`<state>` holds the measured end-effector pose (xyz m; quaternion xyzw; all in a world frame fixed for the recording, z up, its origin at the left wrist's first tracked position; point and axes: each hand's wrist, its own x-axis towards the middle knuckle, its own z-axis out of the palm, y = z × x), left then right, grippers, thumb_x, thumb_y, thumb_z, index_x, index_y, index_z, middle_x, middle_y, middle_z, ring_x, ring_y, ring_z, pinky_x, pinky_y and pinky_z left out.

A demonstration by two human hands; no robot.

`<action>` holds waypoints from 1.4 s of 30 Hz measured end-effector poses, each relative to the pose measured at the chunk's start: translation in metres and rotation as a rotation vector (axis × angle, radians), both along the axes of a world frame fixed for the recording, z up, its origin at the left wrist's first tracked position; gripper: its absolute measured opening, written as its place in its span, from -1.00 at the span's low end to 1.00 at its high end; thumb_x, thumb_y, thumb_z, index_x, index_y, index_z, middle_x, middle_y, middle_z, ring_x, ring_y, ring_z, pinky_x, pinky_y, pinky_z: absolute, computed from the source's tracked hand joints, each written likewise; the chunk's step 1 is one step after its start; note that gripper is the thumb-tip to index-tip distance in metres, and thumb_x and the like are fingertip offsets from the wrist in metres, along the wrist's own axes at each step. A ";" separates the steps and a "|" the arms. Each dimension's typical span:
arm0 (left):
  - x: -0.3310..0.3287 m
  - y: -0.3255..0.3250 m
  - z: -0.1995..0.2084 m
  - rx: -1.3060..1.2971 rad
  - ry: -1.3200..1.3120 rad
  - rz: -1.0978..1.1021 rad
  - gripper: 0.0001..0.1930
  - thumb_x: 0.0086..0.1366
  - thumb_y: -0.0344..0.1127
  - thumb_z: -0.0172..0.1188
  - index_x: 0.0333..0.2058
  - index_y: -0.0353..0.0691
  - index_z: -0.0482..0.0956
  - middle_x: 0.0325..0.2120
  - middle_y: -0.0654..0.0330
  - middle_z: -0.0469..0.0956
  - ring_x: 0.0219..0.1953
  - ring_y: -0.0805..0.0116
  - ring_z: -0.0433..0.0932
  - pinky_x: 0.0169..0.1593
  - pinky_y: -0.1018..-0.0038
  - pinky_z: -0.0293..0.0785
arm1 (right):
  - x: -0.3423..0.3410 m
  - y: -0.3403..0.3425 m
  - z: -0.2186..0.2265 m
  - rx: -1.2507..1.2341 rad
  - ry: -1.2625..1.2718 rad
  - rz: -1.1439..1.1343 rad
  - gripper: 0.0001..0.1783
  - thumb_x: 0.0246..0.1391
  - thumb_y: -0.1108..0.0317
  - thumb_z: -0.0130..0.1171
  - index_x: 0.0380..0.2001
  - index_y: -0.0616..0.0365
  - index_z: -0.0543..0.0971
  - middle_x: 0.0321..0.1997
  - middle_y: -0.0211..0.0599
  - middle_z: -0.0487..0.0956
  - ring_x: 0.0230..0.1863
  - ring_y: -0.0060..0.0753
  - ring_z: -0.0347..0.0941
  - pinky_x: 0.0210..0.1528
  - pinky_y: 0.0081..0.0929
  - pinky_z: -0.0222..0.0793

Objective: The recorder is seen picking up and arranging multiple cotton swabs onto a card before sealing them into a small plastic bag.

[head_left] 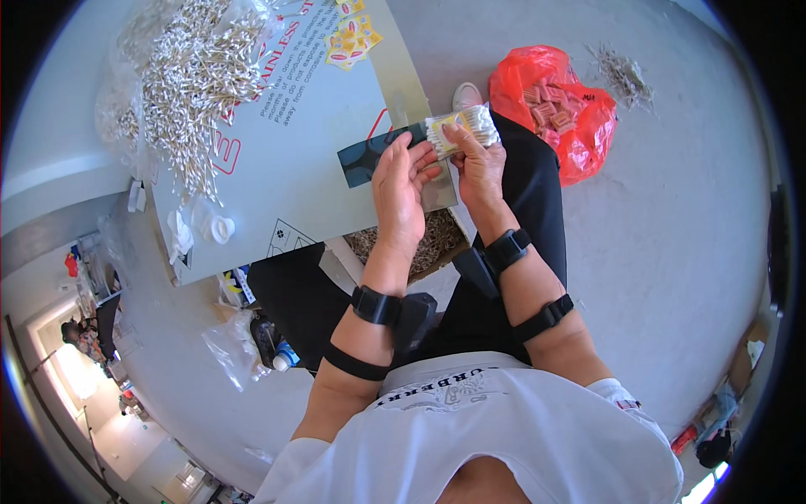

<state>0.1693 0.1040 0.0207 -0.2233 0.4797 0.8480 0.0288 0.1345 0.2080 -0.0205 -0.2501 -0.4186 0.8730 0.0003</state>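
My right hand (480, 172) grips a bundle of white-tipped cotton swabs (480, 124) with a yellow-and-white label on it, the thumb pressed on top. The bundle is held just off the table's right edge. Beside its left end is my left hand (398, 191), palm turned inward and fingers stretched out and apart. Whether those fingertips touch the bundle I cannot tell. Under the left hand, a dark blue-black sheet (357, 164) lies on the table (294, 181). A large heap of loose cotton swabs (201, 84) in clear plastic covers the table's far left.
Yellow-and-white labels (354, 42) lie at the table's far edge. White rolls (220, 228) sit at its near left corner. Below the table is a box of thin brown sticks (437, 239). On the floor, right, are a red bag (592, 160) of pink packets and scattered sticks (621, 76).
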 end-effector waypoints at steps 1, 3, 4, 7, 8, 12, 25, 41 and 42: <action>-0.006 -0.004 0.002 -0.002 0.000 -0.001 -0.45 0.44 -0.06 -0.02 0.18 -0.43 0.24 -0.04 -0.19 0.48 -0.05 0.13 0.51 0.01 0.27 0.50 | 0.000 -0.001 0.000 -0.002 0.000 -0.001 -0.76 -0.07 0.38 0.42 -0.29 0.10 0.61 -0.41 -0.53 0.60 -0.51 -0.74 0.43 -0.54 -0.72 0.18; -0.016 -0.009 0.005 -0.047 -0.054 -0.097 -0.44 0.42 -0.02 -0.01 0.15 -0.42 0.27 -0.08 -0.18 0.50 -0.08 0.11 0.53 -0.03 0.26 0.51 | 0.000 -0.002 0.000 -0.023 -0.013 -0.006 -0.75 -0.08 0.41 0.42 -0.29 0.10 0.60 -0.41 -0.53 0.60 -0.53 -0.75 0.41 -0.54 -0.72 0.17; -0.017 -0.009 0.006 -0.048 -0.052 -0.098 -0.44 0.42 -0.02 -0.01 0.15 -0.42 0.27 -0.08 -0.18 0.50 -0.08 0.11 0.53 -0.03 0.26 0.51 | 0.000 -0.001 -0.001 -0.023 -0.011 -0.006 -0.75 -0.08 0.41 0.42 -0.29 0.10 0.60 -0.41 -0.53 0.60 -0.53 -0.75 0.41 -0.54 -0.72 0.17; -0.014 -0.007 0.006 -0.060 -0.063 -0.065 -0.44 0.42 -0.01 0.00 0.14 -0.41 0.27 -0.11 -0.17 0.52 -0.11 0.11 0.55 -0.06 0.26 0.52 | 0.002 0.000 -0.004 -0.033 0.018 0.034 -0.74 -0.05 0.36 0.41 -0.27 0.10 0.60 -0.39 -0.53 0.60 -0.51 -0.75 0.41 -0.55 -0.71 0.18; -0.012 -0.004 0.006 -0.044 -0.053 0.005 -0.44 0.42 -0.02 -0.01 0.14 -0.42 0.25 -0.11 -0.17 0.52 -0.11 0.09 0.55 -0.05 0.25 0.52 | 0.001 -0.001 -0.004 -0.076 0.013 -0.003 -0.73 -0.04 0.33 0.41 -0.26 0.11 0.59 -0.38 -0.53 0.60 -0.50 -0.75 0.41 -0.55 -0.70 0.18; -0.009 -0.006 0.001 0.080 -0.040 0.092 -0.43 0.43 -0.03 -0.03 0.15 -0.43 0.19 -0.09 -0.20 0.50 -0.08 0.06 0.53 0.02 0.20 0.48 | -0.006 0.001 -0.003 -0.160 -0.077 -0.097 -0.69 0.00 0.24 0.39 -0.23 0.11 0.58 -0.35 -0.53 0.60 -0.44 -0.73 0.45 -0.51 -0.66 0.26; -0.018 -0.012 0.006 0.303 -0.097 -0.125 -0.40 0.41 0.04 -0.01 0.21 -0.33 0.20 0.07 0.02 0.39 0.02 0.24 0.41 -0.01 0.28 0.45 | -0.001 -0.006 -0.003 -0.054 0.064 -0.001 -0.70 -0.03 0.49 0.38 -0.20 0.23 0.54 -0.26 -0.35 0.61 -0.30 -0.52 0.56 -0.26 -0.53 0.48; -0.016 -0.007 0.003 0.086 -0.018 -0.071 -0.50 0.43 -0.03 -0.02 0.10 -0.38 0.29 -0.04 -0.16 0.50 -0.05 0.11 0.54 -0.04 0.26 0.48 | -0.031 0.055 0.047 2.026 0.786 0.537 -0.39 -0.18 0.52 0.19 0.07 0.16 0.41 0.14 -0.20 0.40 0.28 -0.13 0.22 0.40 0.13 -0.18; -0.016 -0.007 0.004 0.090 -0.004 -0.069 -0.49 0.43 -0.03 -0.02 0.10 -0.38 0.27 -0.05 -0.18 0.50 -0.06 0.09 0.54 -0.02 0.25 0.47 | -0.035 0.055 0.045 2.042 0.782 0.600 -0.54 -0.17 0.52 0.17 -0.08 0.15 0.46 0.03 -0.21 0.46 0.20 -0.16 0.30 0.37 0.16 -0.15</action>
